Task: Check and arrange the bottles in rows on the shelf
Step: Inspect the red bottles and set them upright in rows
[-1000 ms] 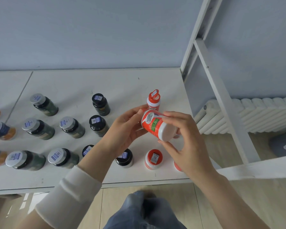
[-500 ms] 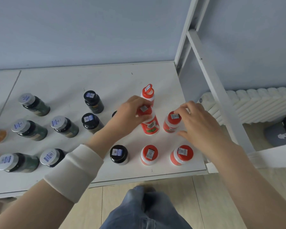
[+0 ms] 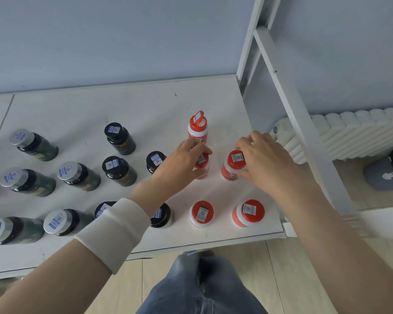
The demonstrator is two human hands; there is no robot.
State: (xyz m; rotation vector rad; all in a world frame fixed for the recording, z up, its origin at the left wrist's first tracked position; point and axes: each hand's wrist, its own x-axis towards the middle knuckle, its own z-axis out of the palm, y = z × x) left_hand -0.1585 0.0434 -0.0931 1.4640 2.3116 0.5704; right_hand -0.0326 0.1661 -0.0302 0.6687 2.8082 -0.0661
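Bottles stand upright in loose rows on the white shelf board (image 3: pixel 145 103), and I read them from the front edge back. Nearest me on the right, two red-capped white-and-red plastic bottles sit side by side: one at the front right corner (image 3: pixel 248 213), the other just to its left (image 3: pixel 202 214). Left of those, a black-capped bottle (image 3: pixel 161 215) is partly covered by my left forearm with its white knitted cuff (image 3: pixel 116 236), and another black cap (image 3: pixel 102 208) peeks out beyond the cuff. Further left, two silver-capped dark green bottles (image 3: pixel 59 222) (image 3: pixel 7 230) finish that front row.

In the middle row, my left hand (image 3: pixel 179 165) has its fingers wrapped over the top of a red-capped bottle (image 3: pixel 202 166), gripping it as it stands on the board. My right hand (image 3: pixel 266 162) is clamped on the neighbouring red-capped bottle (image 3: pixel 233 165), thumb and fingers at either side of its cap. The two hands are apart, each on its own bottle. Left of my left hand stand two black-capped dark bottles (image 3: pixel 154 162) (image 3: pixel 118 171), then two silver-capped ones (image 3: pixel 77 176) (image 3: pixel 25 182).

At the back, a tall red flip-top bottle (image 3: pixel 197 128) stands just behind my left hand, with a black-capped bottle (image 3: pixel 119 138) and a silver-capped one (image 3: pixel 32 145) well to its left.
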